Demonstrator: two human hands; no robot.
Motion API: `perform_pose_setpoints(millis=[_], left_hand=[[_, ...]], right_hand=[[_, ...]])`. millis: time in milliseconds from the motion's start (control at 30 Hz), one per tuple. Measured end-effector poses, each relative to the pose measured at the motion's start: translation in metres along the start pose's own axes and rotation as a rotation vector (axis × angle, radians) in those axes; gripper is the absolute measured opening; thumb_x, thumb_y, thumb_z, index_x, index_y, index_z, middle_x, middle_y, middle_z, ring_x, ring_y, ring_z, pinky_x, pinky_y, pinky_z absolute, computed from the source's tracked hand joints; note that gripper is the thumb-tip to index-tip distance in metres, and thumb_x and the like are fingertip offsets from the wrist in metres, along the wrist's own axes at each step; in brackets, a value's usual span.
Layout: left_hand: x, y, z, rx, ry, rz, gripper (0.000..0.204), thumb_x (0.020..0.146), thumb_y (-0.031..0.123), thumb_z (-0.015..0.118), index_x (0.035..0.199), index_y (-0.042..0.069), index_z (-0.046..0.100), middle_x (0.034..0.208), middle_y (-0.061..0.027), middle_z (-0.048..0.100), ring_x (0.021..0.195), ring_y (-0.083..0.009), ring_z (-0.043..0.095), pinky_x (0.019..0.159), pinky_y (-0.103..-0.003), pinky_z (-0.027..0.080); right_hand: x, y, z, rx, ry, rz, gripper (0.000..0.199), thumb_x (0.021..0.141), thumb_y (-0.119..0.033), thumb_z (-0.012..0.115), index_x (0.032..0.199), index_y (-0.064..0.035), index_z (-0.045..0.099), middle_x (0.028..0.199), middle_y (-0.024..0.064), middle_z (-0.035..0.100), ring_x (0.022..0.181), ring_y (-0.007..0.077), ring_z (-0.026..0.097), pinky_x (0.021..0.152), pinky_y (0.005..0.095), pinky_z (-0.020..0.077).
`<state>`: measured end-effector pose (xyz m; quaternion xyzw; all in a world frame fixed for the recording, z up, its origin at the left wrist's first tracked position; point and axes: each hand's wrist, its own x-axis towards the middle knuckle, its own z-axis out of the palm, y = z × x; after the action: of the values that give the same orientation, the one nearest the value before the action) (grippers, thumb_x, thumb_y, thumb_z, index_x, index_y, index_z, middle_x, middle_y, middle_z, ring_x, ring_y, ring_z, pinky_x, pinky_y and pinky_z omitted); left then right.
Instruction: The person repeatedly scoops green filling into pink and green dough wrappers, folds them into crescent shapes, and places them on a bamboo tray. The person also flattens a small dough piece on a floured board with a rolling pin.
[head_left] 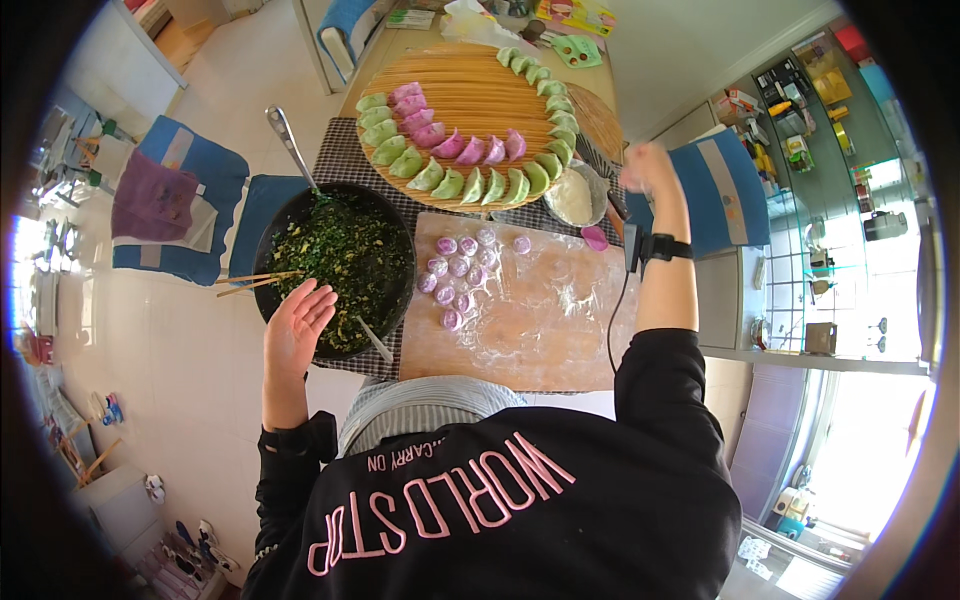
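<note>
My left hand [299, 322] is raised at the near side of a black pan [408, 262], its fingers stretched out and nothing in them. Chopped green filling with yellow bits [335, 245] fills the pan. My right hand [651, 168] is lifted beyond the board's far right corner, fingers curled; what they hold, if anything, is hidden. Close to it are a bowl of white flour [574, 196] and a flat purple dough piece [595, 238]. Several small purple dough pieces [458, 266] lie on the floured wooden board [540, 330].
Beyond the board, a round slatted tray [455, 85] carries green dumplings [449, 184] and pink-purple dumplings [472, 151]. Chopsticks [250, 283], a ladle handle [287, 140] and a spoon handle [376, 340] stick out over the pan's rim. Blue-covered chairs [715, 190] flank the table.
</note>
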<state>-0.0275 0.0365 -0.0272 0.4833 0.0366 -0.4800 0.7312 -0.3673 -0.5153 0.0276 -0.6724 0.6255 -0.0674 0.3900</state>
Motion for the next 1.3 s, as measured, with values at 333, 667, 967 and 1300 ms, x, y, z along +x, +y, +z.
perform_pose_setpoints(millis=[333,667,967,1300], left_hand=[[-0.029,-0.013,0.002,0.043,0.087,-0.017,0.048,0.104,0.027,0.053,0.138,-0.006,0.051,0.131,-0.0262,0.060,0.121,-0.0352,0.061,0.106,-0.044,0.048],[-0.033,-0.026,0.008,0.020,0.040,0.017,0.043,0.105,0.025,0.049,0.136,-0.005,0.053,0.128,-0.0261,0.063,0.121,-0.0361,0.061,0.104,-0.045,0.050],[0.027,-0.072,0.039,-0.170,-0.314,-0.509,0.069,0.097,0.044,0.064,0.143,-0.003,0.044,0.137,-0.0210,0.056,0.127,-0.0338,0.056,0.110,-0.048,0.043],[0.066,-0.068,-0.033,-0.348,-0.258,-0.201,0.030,0.104,0.018,0.057,0.127,-0.001,0.056,0.124,-0.0134,0.064,0.115,-0.0262,0.063,0.101,-0.040,0.052]], right_hand=[[0.009,0.189,0.119,-0.424,0.379,0.393,0.056,0.089,-0.034,0.068,0.139,-0.0108,0.060,0.140,0.0228,0.059,0.126,0.0425,0.058,0.107,0.0474,0.0451],[-0.003,0.195,0.135,0.008,0.552,0.227,0.028,0.086,-0.022,0.073,0.108,-0.0049,0.070,0.105,0.0197,0.074,0.099,0.0366,0.070,0.089,0.0486,0.0543],[-0.216,0.026,0.244,0.550,-0.205,-0.319,0.018,0.094,-0.009,0.069,0.103,0.0058,0.064,0.087,0.0126,0.075,0.078,0.0182,0.074,0.070,0.0298,0.0577],[-0.275,0.005,0.328,-0.504,-0.106,-1.505,0.050,0.084,-0.007,0.058,0.134,-0.0145,0.060,0.086,0.0050,0.051,0.077,0.0235,0.060,0.072,0.0371,0.0501]])
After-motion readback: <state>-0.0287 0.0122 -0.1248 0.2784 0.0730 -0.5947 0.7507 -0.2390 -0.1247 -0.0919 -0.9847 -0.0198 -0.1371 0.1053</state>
